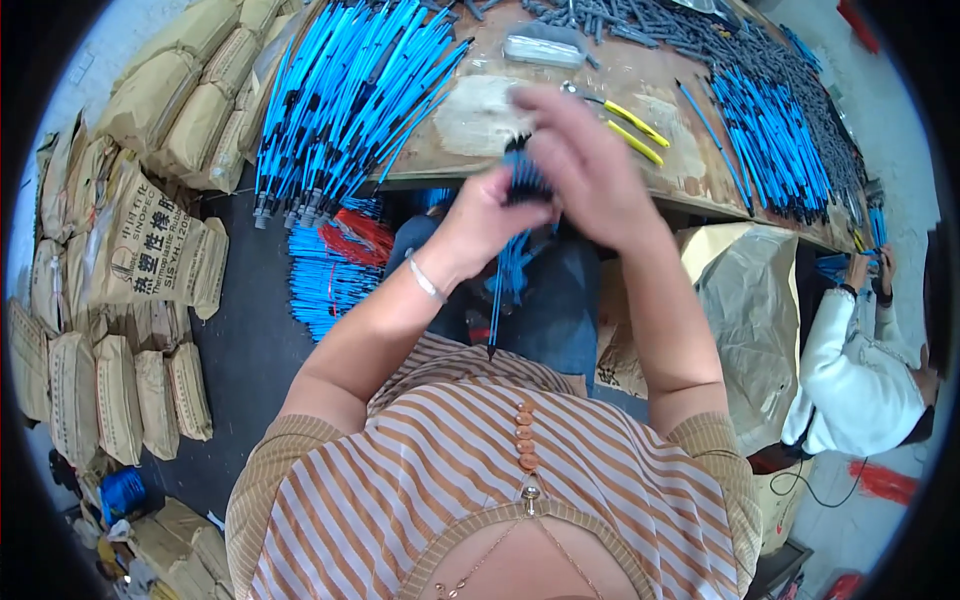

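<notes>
At the table's front edge, above my lap, my left hand (474,228) is closed round a few thin blue rods (512,262) with black parts on them. One rod hangs down to a black pointed tip near my shirt. Beside the rods' upper end is my right hand (590,175), smeared by motion, so its grip cannot be made out. Just beyond it on the table lie yellow-handled pliers (634,148). A large heap of blue rods (350,100) with black and grey ends covers the table's left side. More blue rods (775,140) lie on its right.
Many small grey parts (690,35) spread along the table's (640,180) far side, near a clear plastic box (545,46). Brown paper sacks (150,235) are stacked at left. Blue bundles (325,275) lie below the table. At right, a person (860,370) in white works.
</notes>
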A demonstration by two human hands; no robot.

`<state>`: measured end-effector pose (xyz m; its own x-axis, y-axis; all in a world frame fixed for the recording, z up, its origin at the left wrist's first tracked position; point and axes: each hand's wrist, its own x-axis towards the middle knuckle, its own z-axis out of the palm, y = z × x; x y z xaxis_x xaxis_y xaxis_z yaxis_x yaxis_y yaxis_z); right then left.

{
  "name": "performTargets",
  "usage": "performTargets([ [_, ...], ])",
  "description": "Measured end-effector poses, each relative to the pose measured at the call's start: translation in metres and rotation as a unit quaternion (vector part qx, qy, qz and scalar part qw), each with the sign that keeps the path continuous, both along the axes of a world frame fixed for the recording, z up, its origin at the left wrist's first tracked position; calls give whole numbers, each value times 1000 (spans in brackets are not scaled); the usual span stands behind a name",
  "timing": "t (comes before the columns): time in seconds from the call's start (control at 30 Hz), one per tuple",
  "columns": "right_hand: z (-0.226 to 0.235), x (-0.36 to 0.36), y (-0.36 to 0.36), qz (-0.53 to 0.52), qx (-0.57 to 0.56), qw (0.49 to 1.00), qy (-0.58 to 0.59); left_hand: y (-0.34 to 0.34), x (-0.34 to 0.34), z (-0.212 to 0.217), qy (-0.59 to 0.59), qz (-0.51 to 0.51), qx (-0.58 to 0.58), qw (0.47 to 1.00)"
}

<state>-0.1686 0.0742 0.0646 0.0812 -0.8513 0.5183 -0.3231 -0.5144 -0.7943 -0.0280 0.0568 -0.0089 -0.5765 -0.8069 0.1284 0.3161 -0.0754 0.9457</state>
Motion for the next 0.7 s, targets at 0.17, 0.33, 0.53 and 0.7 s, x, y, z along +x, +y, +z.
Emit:
performTargets([
  [0.17,-32,21,11,80,-36,982,166,13,28,-30,-11,-11,77,997],
  [0.33,-16,-16,-65,-32,16,987,158,-17,35,-18,-2,19,195,981],
  [0.53,-22,-93,-215,-173,19,895,411,-50,15,-17,58,25,196,979],
  [0.7,-23,-69,-248,-163,184,773,585,-53,19,-17,53,15,206,977],
])
